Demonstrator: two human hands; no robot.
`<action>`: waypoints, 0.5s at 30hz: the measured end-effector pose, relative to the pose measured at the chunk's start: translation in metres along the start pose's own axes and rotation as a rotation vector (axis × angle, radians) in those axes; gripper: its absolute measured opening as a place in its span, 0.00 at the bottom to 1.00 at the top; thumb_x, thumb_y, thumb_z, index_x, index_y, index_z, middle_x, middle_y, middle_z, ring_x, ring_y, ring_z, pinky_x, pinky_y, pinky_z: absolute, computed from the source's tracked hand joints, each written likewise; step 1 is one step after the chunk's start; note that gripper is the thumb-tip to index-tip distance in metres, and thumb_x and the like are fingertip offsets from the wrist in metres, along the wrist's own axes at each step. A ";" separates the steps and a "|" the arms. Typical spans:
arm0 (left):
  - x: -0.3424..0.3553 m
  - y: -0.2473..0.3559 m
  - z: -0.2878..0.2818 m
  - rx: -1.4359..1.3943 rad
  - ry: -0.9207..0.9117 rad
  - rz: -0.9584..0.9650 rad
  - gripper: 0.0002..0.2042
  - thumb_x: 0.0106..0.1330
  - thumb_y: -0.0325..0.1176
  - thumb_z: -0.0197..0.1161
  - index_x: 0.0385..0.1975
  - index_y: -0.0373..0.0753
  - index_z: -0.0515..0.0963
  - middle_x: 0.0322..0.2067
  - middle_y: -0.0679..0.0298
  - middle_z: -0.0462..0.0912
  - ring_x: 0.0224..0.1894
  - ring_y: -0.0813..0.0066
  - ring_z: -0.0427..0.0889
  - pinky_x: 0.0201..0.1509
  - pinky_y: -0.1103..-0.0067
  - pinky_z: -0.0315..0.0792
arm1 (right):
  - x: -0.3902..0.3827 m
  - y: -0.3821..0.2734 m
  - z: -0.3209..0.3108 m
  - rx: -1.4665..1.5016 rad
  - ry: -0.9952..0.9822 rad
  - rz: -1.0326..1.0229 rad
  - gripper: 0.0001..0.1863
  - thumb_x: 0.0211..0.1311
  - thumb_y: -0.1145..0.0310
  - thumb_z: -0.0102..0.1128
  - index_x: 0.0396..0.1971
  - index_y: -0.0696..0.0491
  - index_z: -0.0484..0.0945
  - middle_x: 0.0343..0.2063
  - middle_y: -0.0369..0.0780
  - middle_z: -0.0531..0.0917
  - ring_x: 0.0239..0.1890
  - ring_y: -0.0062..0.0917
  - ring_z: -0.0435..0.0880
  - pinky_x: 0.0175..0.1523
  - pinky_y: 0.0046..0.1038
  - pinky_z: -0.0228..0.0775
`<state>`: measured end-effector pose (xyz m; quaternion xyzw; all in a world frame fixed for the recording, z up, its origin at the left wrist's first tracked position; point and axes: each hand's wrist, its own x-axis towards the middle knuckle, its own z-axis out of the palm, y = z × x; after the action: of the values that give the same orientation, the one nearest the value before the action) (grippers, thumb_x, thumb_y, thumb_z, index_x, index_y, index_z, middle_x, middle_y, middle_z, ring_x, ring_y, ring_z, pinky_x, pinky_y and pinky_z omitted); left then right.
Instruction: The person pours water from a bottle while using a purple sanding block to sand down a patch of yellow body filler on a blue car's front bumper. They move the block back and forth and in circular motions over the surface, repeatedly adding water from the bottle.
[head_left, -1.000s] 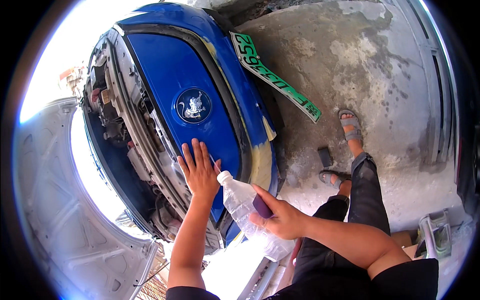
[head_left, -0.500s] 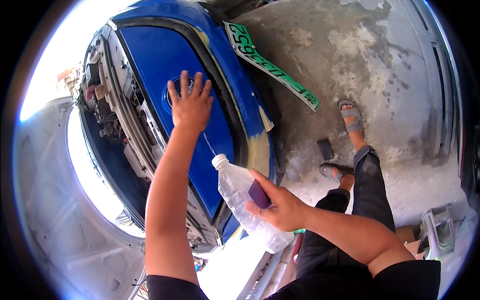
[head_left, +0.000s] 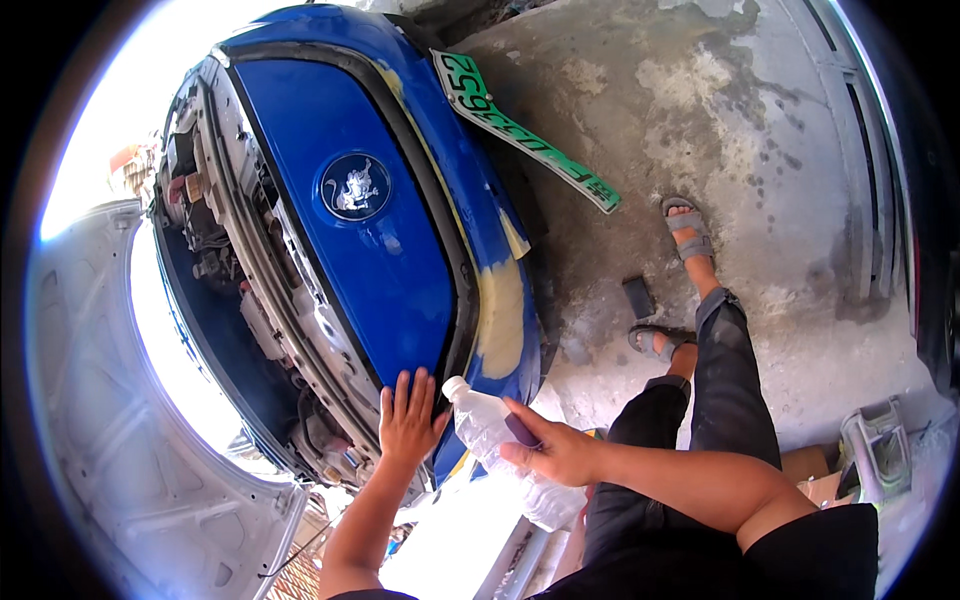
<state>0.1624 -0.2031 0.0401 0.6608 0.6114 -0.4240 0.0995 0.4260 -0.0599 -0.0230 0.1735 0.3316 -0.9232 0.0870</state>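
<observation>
My left hand (head_left: 408, 430) lies flat with outstretched fingers on the near end of the glossy blue front panel (head_left: 330, 110) of a car. A round emblem (head_left: 355, 187) with a silver figure sits on that panel, with wet patches beside it. In my right hand (head_left: 560, 455) is a clear plastic bottle (head_left: 478, 418) with a white cap, tilted so the cap points toward the panel's near end. A dark purple flat piece (head_left: 522, 432) shows between my thumb and fingers, against the bottle; I cannot tell whether it is a label or a separate thing.
Pale filler patches (head_left: 502, 320) mark the blue bumper. A bent green licence plate (head_left: 530, 145) juts out over the concrete floor. The raised hood (head_left: 150, 420) and open engine bay (head_left: 215, 270) are at left. A dark flat object (head_left: 638, 297) lies near my sandalled feet; a grey plastic part (head_left: 877, 450) lies lower right.
My left hand has slid from the emblem down to the panel's near end, uncovering the emblem. The thin water stream from the bottle's cap no longer shows. The bottle has shifted slightly nearer.
</observation>
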 end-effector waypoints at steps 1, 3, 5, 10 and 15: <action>-0.013 0.003 0.003 -0.019 -0.044 -0.019 0.34 0.62 0.55 0.52 0.65 0.41 0.62 0.70 0.61 0.54 0.72 0.58 0.49 0.73 0.58 0.39 | 0.001 0.005 0.001 0.022 0.028 -0.022 0.48 0.65 0.40 0.48 0.69 0.60 0.41 0.40 0.51 0.80 0.39 0.34 0.82 0.46 0.30 0.71; -0.024 0.009 0.005 -0.058 -0.129 -0.050 0.37 0.62 0.57 0.52 0.66 0.37 0.60 0.70 0.57 0.52 0.73 0.54 0.46 0.73 0.59 0.37 | 0.000 0.007 -0.005 0.020 0.111 -0.072 0.48 0.65 0.40 0.48 0.69 0.61 0.42 0.41 0.52 0.80 0.39 0.34 0.83 0.47 0.29 0.71; -0.010 0.019 -0.002 -0.209 -0.154 -0.076 0.38 0.59 0.52 0.55 0.65 0.30 0.59 0.69 0.49 0.51 0.73 0.49 0.44 0.73 0.57 0.37 | 0.002 0.006 -0.013 -0.031 0.208 -0.126 0.47 0.65 0.41 0.49 0.68 0.61 0.44 0.41 0.52 0.80 0.40 0.34 0.83 0.48 0.29 0.71; 0.105 0.046 -0.019 -0.084 0.053 -0.008 0.37 0.59 0.50 0.56 0.63 0.28 0.61 0.69 0.47 0.52 0.73 0.50 0.47 0.73 0.61 0.40 | 0.005 -0.026 -0.050 -0.010 0.264 -0.124 0.44 0.67 0.45 0.50 0.67 0.63 0.45 0.41 0.53 0.79 0.39 0.34 0.83 0.46 0.29 0.72; 0.240 0.041 -0.044 0.023 0.162 -0.125 0.38 0.61 0.55 0.54 0.63 0.29 0.61 0.67 0.47 0.57 0.73 0.52 0.46 0.73 0.58 0.42 | 0.011 -0.052 -0.090 -0.030 0.302 -0.206 0.43 0.67 0.50 0.52 0.68 0.63 0.43 0.42 0.53 0.79 0.38 0.34 0.83 0.45 0.30 0.72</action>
<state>0.1922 -0.0097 -0.1120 0.6544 0.6526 -0.3815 0.0155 0.4254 0.0367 -0.0616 0.2738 0.3709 -0.8856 -0.0561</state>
